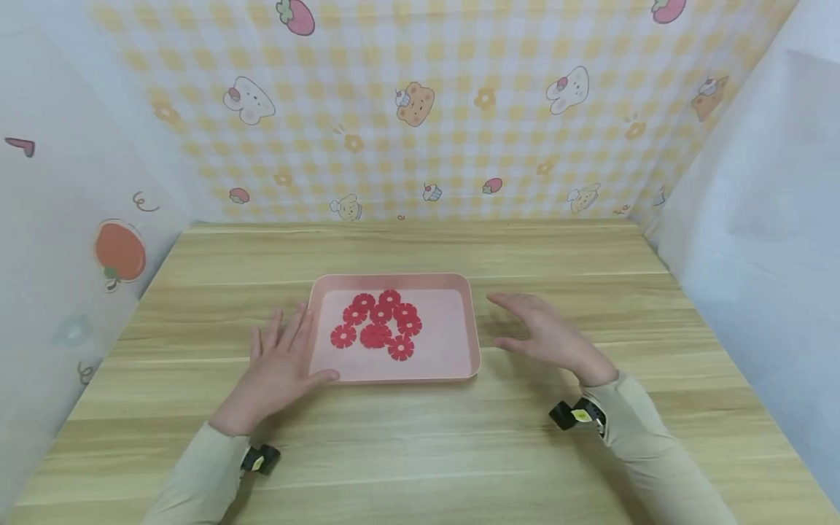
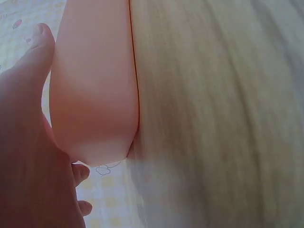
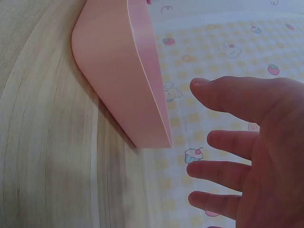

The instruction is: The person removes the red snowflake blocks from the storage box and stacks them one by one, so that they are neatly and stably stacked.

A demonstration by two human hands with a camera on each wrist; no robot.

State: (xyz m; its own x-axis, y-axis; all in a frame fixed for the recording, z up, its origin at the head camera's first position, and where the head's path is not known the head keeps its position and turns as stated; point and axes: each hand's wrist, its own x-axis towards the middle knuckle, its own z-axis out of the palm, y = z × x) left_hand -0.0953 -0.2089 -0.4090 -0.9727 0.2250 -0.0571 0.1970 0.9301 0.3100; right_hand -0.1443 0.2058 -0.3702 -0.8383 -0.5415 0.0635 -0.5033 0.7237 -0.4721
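A shallow pink tray [image 1: 446, 335] lies on the wooden table, with several red notched discs [image 1: 401, 348], like flower-shaped snowflake building pieces, grouped left of its middle. Some of them overlap. My left hand [image 1: 278, 372] is at the tray's near left corner, fingers straight along the left side and thumb over the front rim. In the left wrist view the hand is right against the tray wall [image 2: 95, 85]. To the right of the tray my right hand [image 1: 547, 335] hovers apart from it, fingers extended, holding nothing. A gap between this hand and the tray [image 3: 118, 71] shows in the right wrist view.
The wood-grain table [image 1: 420, 452] extends around the tray. A yellow checked cloth [image 1: 446, 146] with cartoon prints hangs behind it, and pale sheets [image 1: 755, 182] stand at both sides. Each wrist carries a small black camera [image 1: 261, 459] on a strap.
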